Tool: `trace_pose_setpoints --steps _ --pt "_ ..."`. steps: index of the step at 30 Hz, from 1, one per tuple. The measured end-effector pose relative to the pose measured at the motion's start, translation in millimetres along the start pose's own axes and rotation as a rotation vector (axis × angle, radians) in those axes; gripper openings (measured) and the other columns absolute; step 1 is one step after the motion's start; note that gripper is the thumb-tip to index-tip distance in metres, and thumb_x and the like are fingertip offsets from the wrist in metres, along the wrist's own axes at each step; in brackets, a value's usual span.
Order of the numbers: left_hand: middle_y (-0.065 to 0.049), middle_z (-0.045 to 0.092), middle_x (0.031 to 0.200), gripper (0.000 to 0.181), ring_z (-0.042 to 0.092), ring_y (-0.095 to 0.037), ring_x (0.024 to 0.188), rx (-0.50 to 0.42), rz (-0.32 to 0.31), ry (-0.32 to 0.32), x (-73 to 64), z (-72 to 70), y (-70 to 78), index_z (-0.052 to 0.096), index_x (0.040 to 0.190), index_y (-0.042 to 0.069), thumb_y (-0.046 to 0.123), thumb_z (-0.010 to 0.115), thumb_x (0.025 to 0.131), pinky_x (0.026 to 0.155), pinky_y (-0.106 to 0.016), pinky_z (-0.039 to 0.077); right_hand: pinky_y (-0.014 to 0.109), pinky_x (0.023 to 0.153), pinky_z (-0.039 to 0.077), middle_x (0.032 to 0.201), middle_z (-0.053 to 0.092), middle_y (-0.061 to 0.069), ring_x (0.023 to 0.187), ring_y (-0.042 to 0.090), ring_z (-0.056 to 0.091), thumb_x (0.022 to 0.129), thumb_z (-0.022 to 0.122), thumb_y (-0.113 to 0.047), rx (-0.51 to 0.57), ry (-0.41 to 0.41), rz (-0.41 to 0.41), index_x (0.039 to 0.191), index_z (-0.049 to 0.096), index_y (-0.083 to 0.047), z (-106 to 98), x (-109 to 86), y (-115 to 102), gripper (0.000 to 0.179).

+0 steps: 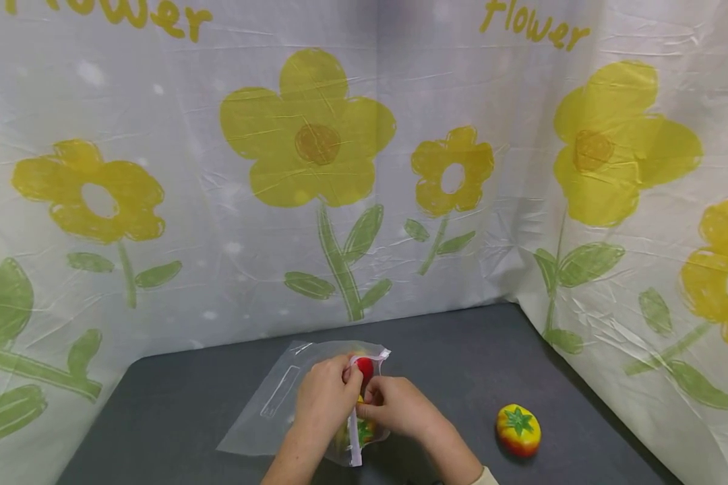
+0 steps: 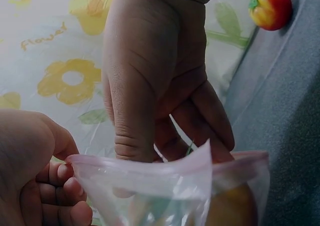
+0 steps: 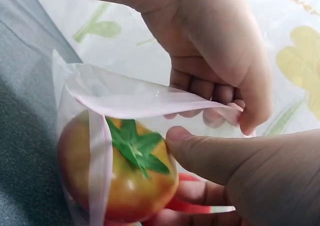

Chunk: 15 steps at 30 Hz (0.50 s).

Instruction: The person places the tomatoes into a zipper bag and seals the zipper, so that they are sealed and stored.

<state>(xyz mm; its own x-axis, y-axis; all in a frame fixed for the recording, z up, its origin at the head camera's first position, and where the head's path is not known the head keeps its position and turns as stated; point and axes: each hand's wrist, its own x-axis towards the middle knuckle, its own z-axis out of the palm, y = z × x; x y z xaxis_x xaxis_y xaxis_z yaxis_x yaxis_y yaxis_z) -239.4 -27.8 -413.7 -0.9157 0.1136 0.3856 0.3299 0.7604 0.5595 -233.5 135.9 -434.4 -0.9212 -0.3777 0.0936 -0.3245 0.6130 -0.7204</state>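
In the head view, a clear zip bag with a pale pink zip edge lies on its side on the dark table. My left hand pinches the rim of its mouth between thumb and fingertips. Curled at the opening, my right hand holds the side of a toy tomato, its thumb beside the green star-shaped leaf. The tomato sits within the bag's mouth, seen partly through the plastic. A smooth red thing shows between the hands; its kind is hidden. Other contents of the bag are blurred by the plastic.
Another red-yellow toy tomato with a green leaf lies on the dark table to the right. A white curtain printed with yellow flowers surrounds the table at the back and sides.
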Motion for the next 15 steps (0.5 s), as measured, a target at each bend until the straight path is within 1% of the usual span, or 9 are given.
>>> trace_pose_setpoints --steps 5,9,12,15 --pt "0.005 0.036 0.057 0.032 0.036 -0.012 0.05 0.009 0.008 0.014 -0.3 0.1 -0.1 0.045 0.063 0.017 0.018 0.063 0.09 0.047 -0.029 0.031 0.025 0.057 0.046 0.069 0.061 -0.009 0.06 0.007 0.054 0.09 0.075 -0.022 0.025 -0.046 -0.023 0.08 0.067 -0.016 0.0 1.4 -2.1 0.014" --pt "0.005 0.035 0.056 0.031 0.035 -0.012 0.049 0.003 0.0 0.011 -0.5 0.4 0.1 0.046 0.063 0.016 0.018 0.062 0.089 0.046 -0.028 0.031 0.025 0.061 0.048 0.073 0.064 -0.011 0.064 0.008 0.059 0.09 0.075 -0.018 0.033 -0.075 -0.037 0.085 0.072 -0.016 -1.0 1.8 -3.1 0.007" --pt "0.005 0.035 0.055 0.031 0.035 -0.012 0.049 0.008 -0.005 0.01 -0.3 0.4 0.0 0.046 0.063 0.016 0.018 0.063 0.089 0.046 -0.028 0.031 0.025 0.065 0.05 0.077 0.066 -0.012 0.069 0.006 0.06 0.09 0.076 -0.018 0.023 -0.08 -0.044 0.088 0.073 -0.015 -3.3 1.2 -3.2 0.005" --pt "0.004 0.035 0.055 0.032 0.037 -0.013 0.049 0.017 -0.013 0.006 -0.3 0.1 0.0 0.046 0.063 0.016 0.019 0.064 0.089 0.047 -0.028 0.032 0.026 0.069 0.05 0.08 0.066 -0.013 0.073 0.005 0.06 0.09 0.076 -0.019 0.0 -0.065 -0.063 0.09 0.073 -0.015 -7.2 -0.4 -3.0 0.005"
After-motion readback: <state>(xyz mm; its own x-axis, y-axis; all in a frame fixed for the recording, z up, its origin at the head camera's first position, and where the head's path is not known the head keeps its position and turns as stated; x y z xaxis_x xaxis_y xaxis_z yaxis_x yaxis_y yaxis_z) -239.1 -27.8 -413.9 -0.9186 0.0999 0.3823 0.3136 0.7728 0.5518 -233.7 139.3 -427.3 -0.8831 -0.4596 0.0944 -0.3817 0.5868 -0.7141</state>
